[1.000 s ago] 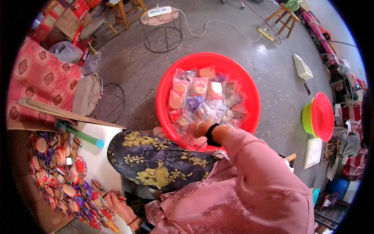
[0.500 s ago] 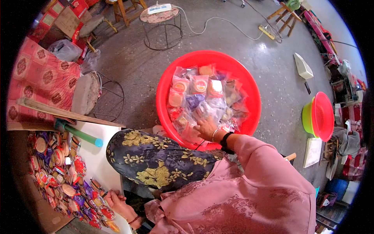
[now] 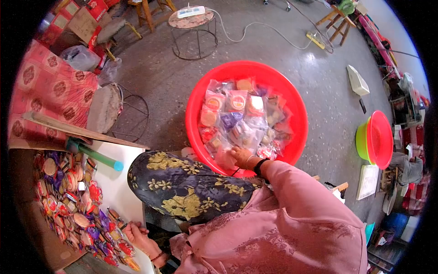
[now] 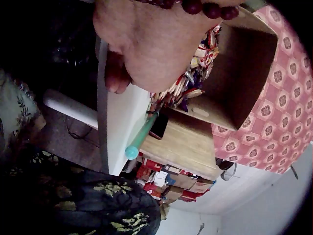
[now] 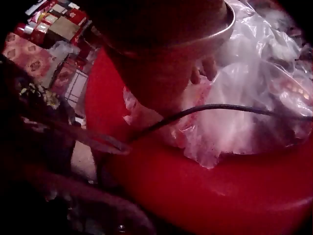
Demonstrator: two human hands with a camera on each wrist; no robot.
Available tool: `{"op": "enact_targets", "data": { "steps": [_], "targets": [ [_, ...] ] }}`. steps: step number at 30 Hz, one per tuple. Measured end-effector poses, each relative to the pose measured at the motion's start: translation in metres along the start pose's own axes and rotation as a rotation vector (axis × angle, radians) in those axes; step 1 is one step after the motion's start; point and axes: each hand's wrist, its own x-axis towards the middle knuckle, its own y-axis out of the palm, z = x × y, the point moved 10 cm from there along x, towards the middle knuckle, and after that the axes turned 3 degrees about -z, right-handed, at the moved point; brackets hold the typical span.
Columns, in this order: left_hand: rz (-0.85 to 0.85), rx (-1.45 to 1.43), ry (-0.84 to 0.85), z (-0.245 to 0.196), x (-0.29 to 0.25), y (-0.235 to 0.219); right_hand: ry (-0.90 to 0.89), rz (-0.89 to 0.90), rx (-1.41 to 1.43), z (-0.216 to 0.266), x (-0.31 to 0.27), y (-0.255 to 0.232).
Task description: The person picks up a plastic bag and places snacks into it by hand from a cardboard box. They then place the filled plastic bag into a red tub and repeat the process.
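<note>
In the head view my right hand [image 3: 242, 156] reaches into the near side of a large red tub [image 3: 295, 98] and grips a clear plastic bag [image 3: 224, 159] with pinkish contents. Its curled fingertips [image 5: 209, 68] show against the plastic in the right wrist view, while the palm hides part of the bag. Several clear bags [image 3: 237, 101] of round and wrapped snacks fill the tub. My left hand [image 3: 137, 235] rests at the edge of a white board [image 3: 118, 157], beside a heap of wrapped snacks [image 3: 73, 201]. Its thumb hangs at the board's edge in the left wrist view.
A green tube [image 3: 102, 157] lies on the board beside an open cardboard box [image 4: 244, 73]. A round stool [image 3: 191, 20] holding a power strip stands beyond the tub. Nested green and red basins [image 3: 379, 139] are at the right. A dark cord [image 5: 230, 106] crosses the right wrist view.
My right hand has moved away from the tub's near left rim and then slightly down toward the bag at the near side. The left hand has stayed at the board's edge.
</note>
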Motion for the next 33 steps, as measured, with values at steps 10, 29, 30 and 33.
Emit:
{"op": "enact_targets", "data": {
  "steps": [10,29,30,33],
  "targets": [
    [-0.028,0.048,0.019,-0.003,-0.001,-0.003,0.235,-0.048,0.067,-0.035,0.003,-0.004],
    [-0.055,-0.005,-0.003,0.004,0.000,-0.006,0.290,0.174,0.165,-0.040,0.029,0.004],
    [-0.062,-0.007,-0.002,0.006,0.001,-0.007,0.296,0.145,0.136,-0.054,0.035,0.022],
    [-0.046,-0.038,0.013,0.008,0.002,-0.010,0.272,0.162,0.068,-0.053,0.037,0.016]
  ]
}}
